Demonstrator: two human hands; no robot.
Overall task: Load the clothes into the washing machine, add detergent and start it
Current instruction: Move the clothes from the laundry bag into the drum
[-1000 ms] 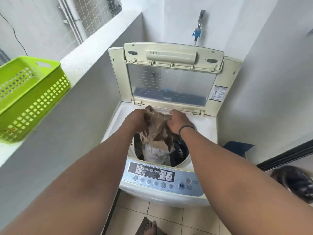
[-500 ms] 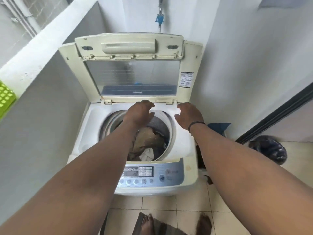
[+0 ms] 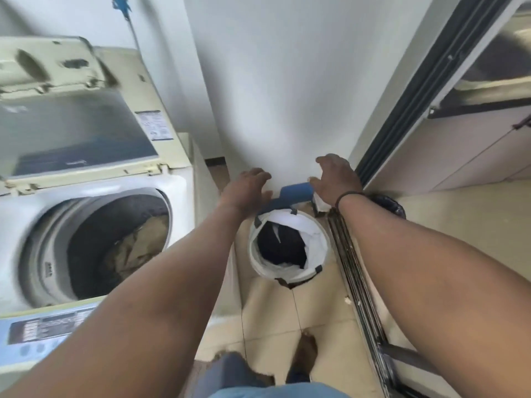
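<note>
Holding dark and white clothes (image 3: 283, 248), laundry hamper (image 3: 288, 275) stands open.

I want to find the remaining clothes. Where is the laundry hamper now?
In the head view the laundry hamper stands on the tiled floor, right of the washing machine and against the white wall, just under both hands.

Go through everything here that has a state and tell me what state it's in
Cream top-loading washing machine lid: up, open.
Grey washer drum: partly loaded with tan clothes.
White round laundry hamper with blue trim: open, dark clothing inside.
Left hand: open, empty.
Right hand: open, empty.
</note>
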